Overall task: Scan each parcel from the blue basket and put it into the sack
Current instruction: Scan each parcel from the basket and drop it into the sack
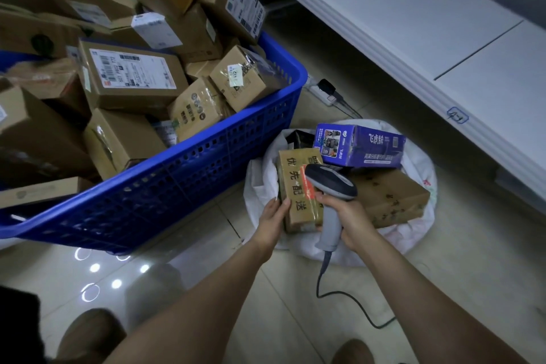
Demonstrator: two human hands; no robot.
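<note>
My left hand (273, 216) grips the near end of a brown taped parcel (292, 183) with black characters, held over the open white sack (257, 186). My right hand (344, 216) grips the handle of a grey barcode scanner (331, 183), its dark head lying across the parcel's right side. Inside the sack lie a purple box (359, 142) and a brown box (390, 195). The blue basket (183, 183) to the left is heaped with several cardboard parcels (133, 74).
A white shelf unit (443, 38) runs along the right. A power strip with a black plug (323, 90) lies on the tiled floor behind the sack. The scanner's cable (348, 295) curls across the floor between my arms. My knees show at the bottom edge.
</note>
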